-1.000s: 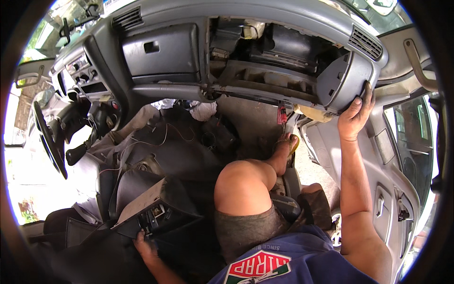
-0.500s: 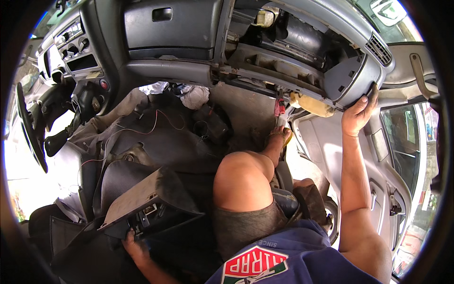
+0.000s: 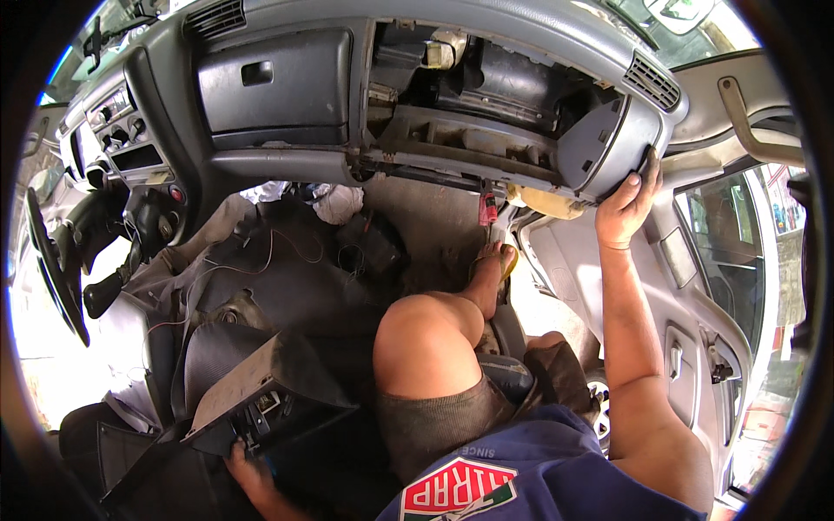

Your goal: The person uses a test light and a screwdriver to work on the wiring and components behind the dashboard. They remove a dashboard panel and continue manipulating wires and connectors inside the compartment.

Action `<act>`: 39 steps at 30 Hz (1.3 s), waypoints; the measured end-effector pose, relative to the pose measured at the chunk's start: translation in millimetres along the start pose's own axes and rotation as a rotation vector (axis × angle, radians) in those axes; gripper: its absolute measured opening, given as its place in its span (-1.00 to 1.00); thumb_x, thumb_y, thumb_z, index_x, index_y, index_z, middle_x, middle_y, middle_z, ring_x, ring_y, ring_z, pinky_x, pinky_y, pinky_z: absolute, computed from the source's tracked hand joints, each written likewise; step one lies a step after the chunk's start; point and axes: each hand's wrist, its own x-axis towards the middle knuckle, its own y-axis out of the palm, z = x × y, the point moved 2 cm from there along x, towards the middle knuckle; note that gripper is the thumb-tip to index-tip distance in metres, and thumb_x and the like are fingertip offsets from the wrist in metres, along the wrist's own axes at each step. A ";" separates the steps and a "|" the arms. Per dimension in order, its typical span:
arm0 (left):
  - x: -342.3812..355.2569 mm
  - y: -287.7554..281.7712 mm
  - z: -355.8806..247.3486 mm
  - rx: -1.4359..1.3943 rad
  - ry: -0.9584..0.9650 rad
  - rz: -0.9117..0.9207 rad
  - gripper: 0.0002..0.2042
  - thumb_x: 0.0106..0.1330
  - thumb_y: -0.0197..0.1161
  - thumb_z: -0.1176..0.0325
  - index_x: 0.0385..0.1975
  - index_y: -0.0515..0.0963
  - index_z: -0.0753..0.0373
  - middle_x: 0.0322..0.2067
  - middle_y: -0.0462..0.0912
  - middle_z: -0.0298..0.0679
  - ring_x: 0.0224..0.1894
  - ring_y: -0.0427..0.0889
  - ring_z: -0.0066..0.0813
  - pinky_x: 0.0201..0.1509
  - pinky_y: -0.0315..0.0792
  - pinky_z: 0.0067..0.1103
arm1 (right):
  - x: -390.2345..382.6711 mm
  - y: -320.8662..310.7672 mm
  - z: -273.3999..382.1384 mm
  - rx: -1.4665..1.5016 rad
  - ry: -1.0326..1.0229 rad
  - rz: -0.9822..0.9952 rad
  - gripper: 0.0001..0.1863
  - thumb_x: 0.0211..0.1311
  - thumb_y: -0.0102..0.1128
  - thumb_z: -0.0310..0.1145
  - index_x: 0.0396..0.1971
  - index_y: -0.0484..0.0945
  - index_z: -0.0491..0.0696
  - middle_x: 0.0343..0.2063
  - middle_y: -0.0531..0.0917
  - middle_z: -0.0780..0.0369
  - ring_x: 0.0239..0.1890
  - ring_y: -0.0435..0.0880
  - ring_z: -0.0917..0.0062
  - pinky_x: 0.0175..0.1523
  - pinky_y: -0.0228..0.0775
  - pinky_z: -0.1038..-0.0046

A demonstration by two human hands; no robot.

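My right hand [image 3: 627, 201] is closed round the outer edge of the grey end section [image 3: 608, 143] of the dashboard, beside an exposed opening [image 3: 495, 78] with dark housing and dusty framework inside. Low at the left, my left hand [image 3: 243, 469] grips the near edge of a detached dark glovebox piece [image 3: 295, 382], which lies tilted over the seat with a dusty upper face and metal latch parts showing; some fingertips are hidden. Red-handled pliers [image 3: 487, 204] hang below the dashboard opening, next to a yellowish part [image 3: 543, 200].
The steering wheel [image 3: 48, 260], centre console [image 3: 139, 156] and closed dash compartment [image 3: 274, 104] are at left. Thin wires [image 3: 217, 269] cross the dark seats; crumpled light material [image 3: 339, 204] lies under the dashboard. My bent leg [image 3: 421, 347] is beside the open door [image 3: 686, 356].
The camera view has tilted and shifted slightly, moving the dashboard within the picture. Both hands keep their holds, and the glovebox piece looks much the same.
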 end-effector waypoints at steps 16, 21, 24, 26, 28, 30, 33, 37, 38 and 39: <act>-7.2 9.1 -8.4 0.063 0.002 0.027 -0.53 0.39 0.32 0.44 0.31 0.52 0.27 0.11 0.67 -0.20 0.08 0.70 -0.27 0.18 0.61 -0.26 | -0.6 1.4 -1.8 -0.022 -0.032 -0.007 -0.45 0.77 -0.12 -0.20 0.52 0.39 -0.21 0.42 0.53 -0.10 0.41 0.47 -0.12 0.52 0.27 -0.01; -7.7 9.2 -6.9 0.024 0.062 0.102 -0.55 0.40 0.29 0.47 0.29 0.53 0.28 0.10 0.67 -0.21 0.08 0.70 -0.30 0.20 0.60 -0.27 | -0.7 0.7 -0.3 -0.010 -0.013 0.005 -0.42 0.79 -0.14 -0.13 0.53 0.37 -0.24 0.43 0.52 -0.12 0.44 0.47 -0.10 0.54 0.26 0.03; -3.9 7.7 -4.1 0.024 0.029 0.063 -0.56 0.39 0.29 0.47 0.28 0.53 0.28 0.09 0.67 -0.21 0.08 0.70 -0.30 0.19 0.61 -0.25 | 0.1 0.7 1.8 -0.009 -0.009 -0.005 -0.43 0.77 -0.13 -0.13 0.53 0.39 -0.19 0.41 0.52 -0.12 0.41 0.46 -0.13 0.53 0.26 -0.01; 0.5 5.4 -1.5 0.033 0.021 0.063 -0.54 0.39 0.28 0.46 0.30 0.52 0.27 0.12 0.66 -0.20 0.10 0.69 -0.27 0.21 0.60 -0.22 | 0.2 0.8 2.5 -0.005 0.012 -0.004 -0.42 0.77 -0.12 -0.12 0.53 0.40 -0.18 0.41 0.52 -0.13 0.42 0.46 -0.12 0.53 0.27 0.00; 4.3 2.8 0.9 0.024 0.016 0.058 -0.52 0.38 0.28 0.46 0.32 0.51 0.27 0.14 0.65 -0.19 0.12 0.68 -0.24 0.23 0.60 -0.20 | 0.0 0.5 2.9 -0.007 0.018 -0.002 -0.43 0.77 -0.12 -0.12 0.53 0.40 -0.17 0.41 0.51 -0.13 0.43 0.45 -0.12 0.54 0.27 0.01; 5.0 0.1 1.9 0.001 -0.012 0.010 -0.50 0.38 0.28 0.45 0.34 0.50 0.27 0.16 0.64 -0.18 0.14 0.67 -0.22 0.26 0.59 -0.18 | -0.2 0.4 2.5 -0.010 0.026 -0.004 -0.43 0.77 -0.11 -0.13 0.53 0.40 -0.16 0.41 0.51 -0.12 0.43 0.45 -0.12 0.54 0.26 0.01; 0.8 3.3 -1.5 0.025 0.005 0.055 -0.48 0.38 0.28 0.45 0.36 0.49 0.27 0.16 0.64 -0.19 0.15 0.67 -0.21 0.28 0.58 -0.17 | -1.3 0.4 2.1 -0.019 0.020 -0.001 -0.43 0.78 -0.13 -0.19 0.53 0.37 -0.25 0.46 0.51 -0.09 0.49 0.43 -0.09 0.58 0.22 0.04; -5.6 9.1 -7.0 0.067 0.013 0.034 -0.49 0.38 0.28 0.44 0.35 0.50 0.27 0.15 0.64 -0.20 0.15 0.67 -0.21 0.30 0.58 -0.17 | -1.8 0.9 1.0 -0.013 0.002 -0.001 -0.43 0.79 -0.12 -0.16 0.54 0.37 -0.22 0.45 0.51 -0.10 0.47 0.44 -0.08 0.56 0.24 0.03; -6.0 9.6 -7.5 0.062 0.015 0.034 -0.49 0.38 0.28 0.44 0.35 0.50 0.27 0.15 0.65 -0.20 0.14 0.67 -0.22 0.30 0.57 -0.18 | -1.7 1.2 0.7 -0.010 -0.002 -0.004 -0.43 0.78 -0.12 -0.15 0.54 0.39 -0.19 0.43 0.51 -0.10 0.45 0.45 -0.09 0.55 0.25 0.03; -5.5 9.5 -7.8 0.029 0.023 0.047 -0.49 0.38 0.28 0.44 0.35 0.50 0.26 0.15 0.65 -0.20 0.14 0.67 -0.22 0.31 0.57 -0.18 | -1.7 1.3 0.4 -0.011 0.000 -0.006 -0.43 0.78 -0.11 -0.14 0.54 0.40 -0.16 0.42 0.51 -0.11 0.43 0.45 -0.09 0.54 0.26 0.02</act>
